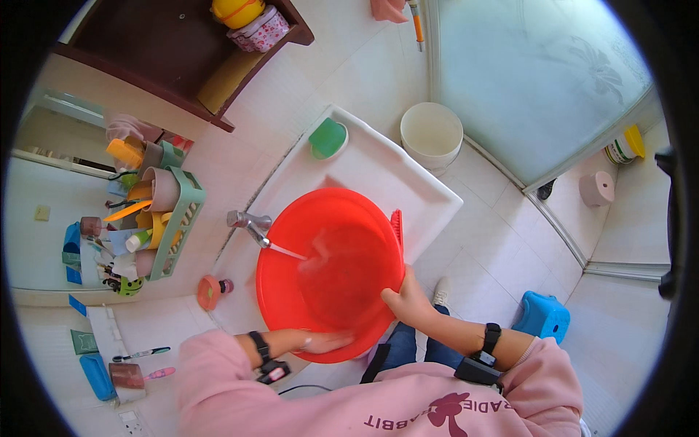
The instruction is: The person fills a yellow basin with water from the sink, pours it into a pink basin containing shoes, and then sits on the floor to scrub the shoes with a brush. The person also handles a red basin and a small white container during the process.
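Observation:
A large red plastic basin (284, 306) rests on the white sink (371, 153), its near side reaching toward my body. Water runs from the chrome faucet (256, 226) into the basin. My right hand (408, 301) grips the right rim, thumb over the inner side and fingers underneath, out of sight. Across the near rim lies my left hand (326, 341), its blurred fingers stretched flat along the inside wall, with nothing visible in them. A red-bristled brush (397, 226) lies on the sink just beyond the right rim, partly hidden by the basin.
On the sink's far corner sits a green soap box (329, 139). A white bucket (431, 134) stands beyond the sink. At left, a green wall basket (180, 224) holds cups and combs. A blue plastic stool (542, 317) stands on the floor at right, near a frosted glass door (524, 82).

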Available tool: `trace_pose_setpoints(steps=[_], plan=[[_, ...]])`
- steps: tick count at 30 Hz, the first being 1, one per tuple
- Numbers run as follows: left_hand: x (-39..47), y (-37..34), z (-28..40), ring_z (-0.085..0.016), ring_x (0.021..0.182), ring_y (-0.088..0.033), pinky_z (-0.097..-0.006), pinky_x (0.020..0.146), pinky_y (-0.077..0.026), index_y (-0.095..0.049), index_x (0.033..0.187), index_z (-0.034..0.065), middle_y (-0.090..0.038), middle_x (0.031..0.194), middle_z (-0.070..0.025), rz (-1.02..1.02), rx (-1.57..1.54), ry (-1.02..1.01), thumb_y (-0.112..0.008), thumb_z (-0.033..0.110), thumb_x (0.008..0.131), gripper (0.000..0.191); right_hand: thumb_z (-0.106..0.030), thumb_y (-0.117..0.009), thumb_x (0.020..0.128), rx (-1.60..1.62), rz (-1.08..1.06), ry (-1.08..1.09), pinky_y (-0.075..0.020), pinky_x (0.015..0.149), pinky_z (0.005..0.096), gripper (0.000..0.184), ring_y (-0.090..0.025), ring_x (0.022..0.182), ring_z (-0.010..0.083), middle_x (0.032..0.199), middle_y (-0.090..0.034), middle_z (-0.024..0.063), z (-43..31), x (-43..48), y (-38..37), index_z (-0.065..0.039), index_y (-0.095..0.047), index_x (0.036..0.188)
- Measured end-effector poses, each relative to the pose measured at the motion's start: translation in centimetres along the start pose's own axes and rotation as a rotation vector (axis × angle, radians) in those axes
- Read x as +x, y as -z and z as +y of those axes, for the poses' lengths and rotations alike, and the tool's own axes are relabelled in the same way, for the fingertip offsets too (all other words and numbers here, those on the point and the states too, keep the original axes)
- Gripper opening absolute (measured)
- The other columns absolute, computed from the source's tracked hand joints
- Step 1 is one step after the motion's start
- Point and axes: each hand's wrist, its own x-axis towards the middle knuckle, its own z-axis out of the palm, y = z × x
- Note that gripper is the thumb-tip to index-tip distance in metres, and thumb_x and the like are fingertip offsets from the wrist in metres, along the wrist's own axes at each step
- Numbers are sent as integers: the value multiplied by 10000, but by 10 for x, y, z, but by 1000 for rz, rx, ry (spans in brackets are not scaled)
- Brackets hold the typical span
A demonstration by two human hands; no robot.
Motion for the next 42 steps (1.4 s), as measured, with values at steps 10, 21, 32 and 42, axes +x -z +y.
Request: trace_pose_setpoints(steps=[10,21,32,42], plan=[[-24,90,-105,-261,1390,-95,-392,1120,-36,-236,1421,74,-165,1497,-112,305,1225,496,-354,573,865,757,-183,-536,763,24,-42,9,-477,780,427,555,-602,887,400,965,-578,297,-7,-8,2,61,-324,1214],[113,121,-44,-270,1223,-393,-411,1054,-252,-394,1331,123,-430,1333,-106,901,-367,827,-245,699,843,770,-188,-536,783,11,-201,-74,-467,811,402,595,-590,931,395,1008,-568,296,-15,-16,4,86,-277,1243],[71,4,64,-199,1294,-321,-339,1067,-245,-275,1406,79,-323,1421,-81,173,-849,-159,-190,549,942,666,-143,-509,790,48,-121,62,-433,884,380,635,-547,1024,390,1091,-516,309,-10,-15,0,119,-201,1279],[40,60,-108,-303,1306,-299,-403,1054,-284,-331,1332,-3,-272,1415,-220,400,429,582,-418,332,892,560,-139,-508,795,60,-189,14,-422,901,371,630,-532,1057,369,1113,-507,303,-22,-19,6,108,-210,1292]])
